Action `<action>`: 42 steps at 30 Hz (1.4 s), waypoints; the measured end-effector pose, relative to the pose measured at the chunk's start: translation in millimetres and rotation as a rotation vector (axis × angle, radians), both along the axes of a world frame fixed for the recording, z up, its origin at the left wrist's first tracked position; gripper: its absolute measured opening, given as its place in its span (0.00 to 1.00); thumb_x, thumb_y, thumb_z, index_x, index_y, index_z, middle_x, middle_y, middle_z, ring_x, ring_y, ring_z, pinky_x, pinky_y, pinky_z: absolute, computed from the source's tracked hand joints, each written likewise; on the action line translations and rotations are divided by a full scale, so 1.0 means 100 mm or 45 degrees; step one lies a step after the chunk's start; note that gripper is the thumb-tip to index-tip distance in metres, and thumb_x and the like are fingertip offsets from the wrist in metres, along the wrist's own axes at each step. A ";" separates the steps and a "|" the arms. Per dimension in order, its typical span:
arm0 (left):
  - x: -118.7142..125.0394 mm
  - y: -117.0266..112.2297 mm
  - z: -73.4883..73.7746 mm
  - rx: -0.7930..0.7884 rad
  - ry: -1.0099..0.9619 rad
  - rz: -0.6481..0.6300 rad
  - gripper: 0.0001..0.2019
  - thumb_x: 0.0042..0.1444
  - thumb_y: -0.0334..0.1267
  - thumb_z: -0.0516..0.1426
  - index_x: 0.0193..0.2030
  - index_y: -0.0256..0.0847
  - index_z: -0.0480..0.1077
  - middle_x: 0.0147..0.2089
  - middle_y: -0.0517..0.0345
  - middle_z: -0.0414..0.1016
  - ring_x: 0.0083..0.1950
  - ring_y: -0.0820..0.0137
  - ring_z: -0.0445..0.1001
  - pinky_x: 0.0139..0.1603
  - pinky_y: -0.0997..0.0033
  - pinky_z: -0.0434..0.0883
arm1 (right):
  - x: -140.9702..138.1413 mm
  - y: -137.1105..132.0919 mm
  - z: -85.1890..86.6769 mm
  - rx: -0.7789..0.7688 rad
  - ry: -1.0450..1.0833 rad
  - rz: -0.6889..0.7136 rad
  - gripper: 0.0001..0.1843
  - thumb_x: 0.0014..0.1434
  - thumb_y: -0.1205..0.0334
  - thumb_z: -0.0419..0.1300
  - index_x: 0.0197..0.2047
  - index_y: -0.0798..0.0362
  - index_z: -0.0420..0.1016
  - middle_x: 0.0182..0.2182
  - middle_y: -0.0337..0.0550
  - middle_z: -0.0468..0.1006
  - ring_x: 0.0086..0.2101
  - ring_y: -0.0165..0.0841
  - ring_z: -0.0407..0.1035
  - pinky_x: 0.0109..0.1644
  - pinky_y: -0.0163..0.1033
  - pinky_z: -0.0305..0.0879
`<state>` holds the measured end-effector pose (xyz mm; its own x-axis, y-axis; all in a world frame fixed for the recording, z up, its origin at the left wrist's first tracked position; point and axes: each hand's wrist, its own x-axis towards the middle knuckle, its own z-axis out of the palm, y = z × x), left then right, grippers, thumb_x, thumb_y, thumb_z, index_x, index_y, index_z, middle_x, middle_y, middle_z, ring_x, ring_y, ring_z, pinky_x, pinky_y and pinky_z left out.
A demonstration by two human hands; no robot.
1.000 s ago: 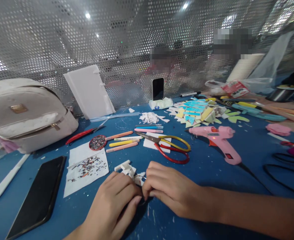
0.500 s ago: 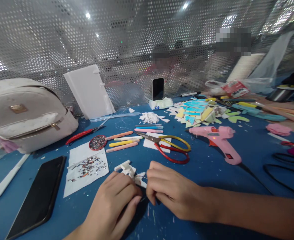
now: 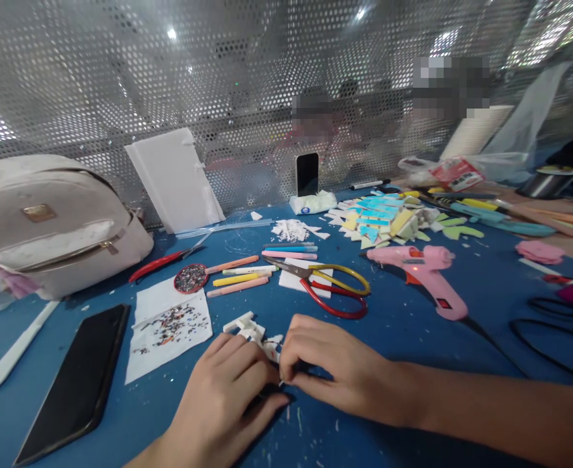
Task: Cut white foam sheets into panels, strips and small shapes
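Observation:
Both my hands rest on the blue table near its front edge. My left hand (image 3: 222, 396) is curled, its fingers pressed on small white foam pieces (image 3: 253, 331) that stick out above it. My right hand (image 3: 332, 367) comes in from the right, fingers pinched together against the same white pieces, touching my left fingertips. What sits between the fingertips is mostly hidden.
Red-and-yellow scissors (image 3: 332, 289) lie just beyond my hands, a pink glue gun (image 3: 425, 273) to the right with its black cord (image 3: 549, 325). A black phone (image 3: 76, 380), paper with glitter (image 3: 169, 328), markers (image 3: 240, 273), a beige backpack (image 3: 47, 224) and coloured foam scraps (image 3: 386, 221) surround them.
My right hand has shifted slightly left and closed its pinch against the left fingertips. My left hand has curled a little tighter over the white pieces.

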<state>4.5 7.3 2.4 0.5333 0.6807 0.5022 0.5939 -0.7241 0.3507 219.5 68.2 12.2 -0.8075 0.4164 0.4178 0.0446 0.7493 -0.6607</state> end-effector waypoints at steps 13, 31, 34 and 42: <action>-0.01 0.01 -0.01 0.021 -0.076 0.025 0.04 0.65 0.29 0.57 0.39 0.40 0.70 0.34 0.58 0.74 0.34 0.68 0.69 0.35 0.68 0.63 | 0.01 0.00 0.01 -0.100 -0.029 -0.059 0.07 0.63 0.73 0.62 0.40 0.52 0.71 0.35 0.39 0.75 0.38 0.32 0.67 0.43 0.34 0.62; -0.01 0.03 0.00 0.033 -0.039 0.071 0.05 0.64 0.27 0.57 0.39 0.42 0.70 0.35 0.60 0.75 0.35 0.68 0.70 0.36 0.69 0.61 | 0.02 0.00 0.01 -0.081 -0.048 -0.096 0.09 0.62 0.75 0.63 0.41 0.52 0.71 0.35 0.37 0.74 0.38 0.30 0.67 0.42 0.33 0.62; -0.02 0.02 0.00 0.031 -0.029 0.071 0.06 0.65 0.27 0.56 0.39 0.42 0.70 0.35 0.60 0.74 0.35 0.68 0.69 0.35 0.69 0.61 | 0.02 0.00 0.00 -0.079 -0.068 -0.107 0.09 0.62 0.75 0.63 0.41 0.51 0.70 0.36 0.37 0.75 0.38 0.31 0.67 0.42 0.33 0.61; -0.04 0.03 -0.02 0.002 -0.061 0.107 0.08 0.64 0.25 0.56 0.38 0.42 0.70 0.36 0.61 0.75 0.35 0.68 0.69 0.37 0.69 0.61 | 0.01 -0.01 -0.02 -0.069 -0.051 -0.177 0.13 0.59 0.78 0.61 0.41 0.51 0.69 0.36 0.35 0.73 0.37 0.29 0.66 0.41 0.32 0.60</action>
